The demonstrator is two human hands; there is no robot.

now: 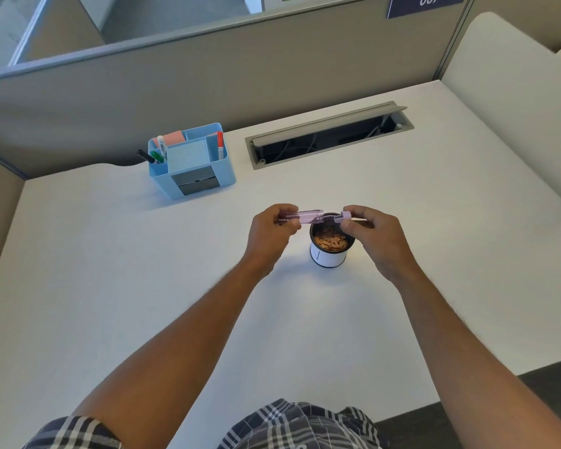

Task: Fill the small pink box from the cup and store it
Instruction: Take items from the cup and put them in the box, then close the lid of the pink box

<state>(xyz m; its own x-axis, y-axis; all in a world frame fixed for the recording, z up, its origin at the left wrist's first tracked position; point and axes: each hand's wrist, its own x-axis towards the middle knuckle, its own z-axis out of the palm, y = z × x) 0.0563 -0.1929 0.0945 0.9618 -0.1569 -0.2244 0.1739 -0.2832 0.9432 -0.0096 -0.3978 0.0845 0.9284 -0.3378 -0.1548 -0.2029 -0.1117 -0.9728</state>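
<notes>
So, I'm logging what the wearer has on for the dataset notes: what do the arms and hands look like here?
Both forearms are bare. The left hand and right hand have no gloves, and no rings or watch are visible. A short plaid sleeve, dark with pale stripes, shows at the left upper arm, and the same plaid shirt fills the bottom edge.

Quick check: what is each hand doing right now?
Left hand: closed on the pink box body, held above the cup.
Right hand: closed on the box's pink cap, which is pulled off.
</notes>
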